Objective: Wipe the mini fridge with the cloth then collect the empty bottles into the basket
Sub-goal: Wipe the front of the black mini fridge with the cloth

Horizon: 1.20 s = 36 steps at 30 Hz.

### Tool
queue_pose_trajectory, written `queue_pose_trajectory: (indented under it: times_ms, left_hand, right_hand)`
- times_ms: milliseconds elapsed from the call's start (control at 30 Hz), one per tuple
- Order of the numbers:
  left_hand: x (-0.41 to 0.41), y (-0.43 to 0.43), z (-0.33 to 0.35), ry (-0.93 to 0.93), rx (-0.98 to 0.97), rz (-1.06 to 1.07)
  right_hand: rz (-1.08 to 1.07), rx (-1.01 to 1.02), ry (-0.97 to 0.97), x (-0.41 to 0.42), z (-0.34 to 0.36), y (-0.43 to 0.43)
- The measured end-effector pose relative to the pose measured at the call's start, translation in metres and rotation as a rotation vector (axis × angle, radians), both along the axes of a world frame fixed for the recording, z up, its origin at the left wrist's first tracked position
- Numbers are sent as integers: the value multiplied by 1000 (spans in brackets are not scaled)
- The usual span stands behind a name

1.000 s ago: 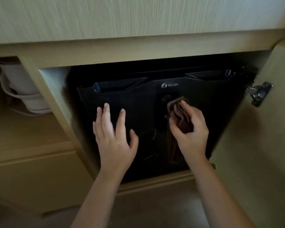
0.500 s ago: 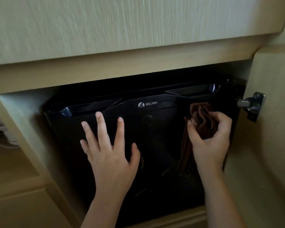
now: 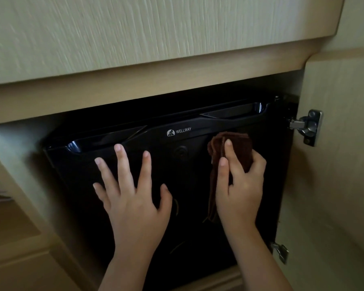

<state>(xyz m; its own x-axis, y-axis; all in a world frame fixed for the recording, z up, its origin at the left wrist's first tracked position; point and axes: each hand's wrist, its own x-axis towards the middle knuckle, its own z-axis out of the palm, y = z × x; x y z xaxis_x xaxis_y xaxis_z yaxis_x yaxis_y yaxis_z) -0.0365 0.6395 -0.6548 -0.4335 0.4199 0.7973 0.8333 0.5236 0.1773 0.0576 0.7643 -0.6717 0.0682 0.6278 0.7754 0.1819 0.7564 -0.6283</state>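
Note:
The black mini fridge (image 3: 82, 171) sits inside a wooden cabinet recess, its glossy door shut and facing me, with a white WELLWAY logo near the top. My left hand (image 3: 132, 198) lies flat on the door's left half, fingers spread, holding nothing. My right hand (image 3: 241, 185) grips a bunched brown cloth (image 3: 240, 143) and presses it against the upper right of the door, just below the top handle strip. A tail of the cloth hangs down beside my wrist. No bottles or basket are in view.
The open cabinet door (image 3: 340, 164) stands at the right, with a metal hinge (image 3: 309, 127) above and another hinge (image 3: 281, 252) lower down. A pale wooden counter front (image 3: 156, 34) overhangs the recess. A drawer front (image 3: 13, 269) sits at lower left.
My right hand with the cloth swept right across the door's upper part, then came back a little toward the centre. My left hand stayed flat on the door. The camera shifted closer and left.

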Motion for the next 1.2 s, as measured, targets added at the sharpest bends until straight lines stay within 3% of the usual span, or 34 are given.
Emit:
queue_pose_trajectory:
  times_ms: [233, 467, 633, 900, 1067, 1200]
  left_hand:
    - [0, -6, 1, -5, -13, 2]
    - [-1, -6, 0, 10, -32, 37]
    - [-4, -11, 0, 50, -77, 46]
    - [-3, -9, -1, 44, -47, 45]
    - [-7, -7, -5, 64, -17, 42]
    - [-9, -5, -7, 74, -3, 37]
  right_hand:
    - [40, -38, 110, -13, -2, -9]
    - [80, 15, 26, -4, -5, -2]
    - [9, -223, 288, 26, 8, 43]
    - [123, -24, 113, 0, 3, 9]
    - [11, -285, 357, 28, 28, 55]
    - [19, -237, 289, 19, 27, 42]
